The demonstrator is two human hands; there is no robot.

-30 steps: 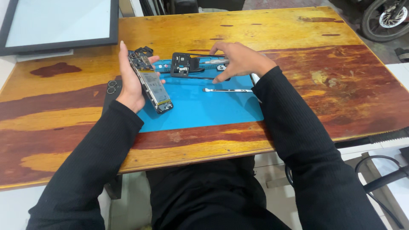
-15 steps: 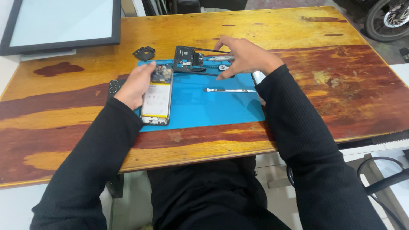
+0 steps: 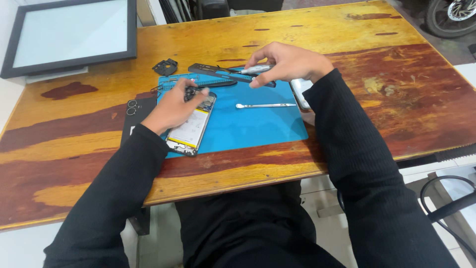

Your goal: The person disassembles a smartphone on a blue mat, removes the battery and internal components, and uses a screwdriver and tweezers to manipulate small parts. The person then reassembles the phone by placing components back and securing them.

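Note:
An opened phone (image 3: 191, 130) with its insides showing lies flat on the left part of a blue work mat (image 3: 253, 124). My left hand (image 3: 174, 105) rests on the phone's upper end, fingers on its dark top section. My right hand (image 3: 287, 63) hovers over the mat's far edge and pinches a slim silver-and-black tool (image 3: 254, 70). A thin metal pry tool (image 3: 265, 105) lies on the mat between both hands. A dark flat phone part (image 3: 213, 74) lies at the mat's far edge under the held tool.
The mat sits on a wooden table (image 3: 347, 39). A black-framed screen panel (image 3: 69, 37) lies at the far left. A small black part (image 3: 165, 66) and a dark cover with camera rings (image 3: 134, 111) lie left of the mat. A pale flat piece (image 3: 300, 92) is beside my right wrist.
My left hand laid the phone down flat on the mat from a raised, tilted hold. My right hand picked up the slim tool from the mat's far edge.

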